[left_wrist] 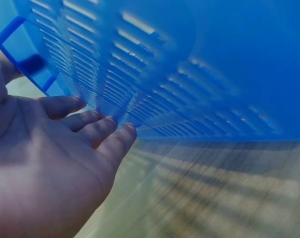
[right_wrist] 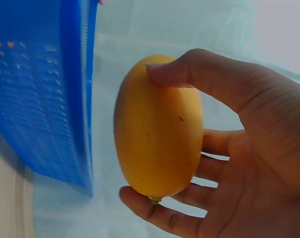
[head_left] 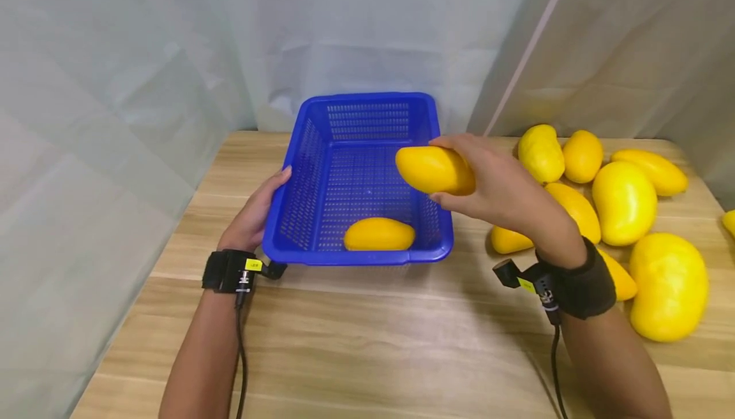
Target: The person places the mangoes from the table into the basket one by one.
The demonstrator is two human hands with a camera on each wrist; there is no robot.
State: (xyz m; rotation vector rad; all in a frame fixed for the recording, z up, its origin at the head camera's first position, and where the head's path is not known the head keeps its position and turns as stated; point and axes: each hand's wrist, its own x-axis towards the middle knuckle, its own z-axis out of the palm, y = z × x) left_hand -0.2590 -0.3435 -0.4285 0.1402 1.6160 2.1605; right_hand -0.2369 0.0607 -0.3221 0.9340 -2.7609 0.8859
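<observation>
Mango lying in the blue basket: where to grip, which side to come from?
Likely across its middle, from above and slightly the far side. The mango lies lengthwise left to right, its narrower width running near to far. The near rim of the blue basket hides its lower edge; bare basket floor shows beyond it.

Both forearms [head_left: 198, 349] extend forward, left hand [head_left: 255, 215] with slightly bent fingers [left_wrist: 118, 141], right hand [head_left: 495, 182] curved in a grip.
</observation>
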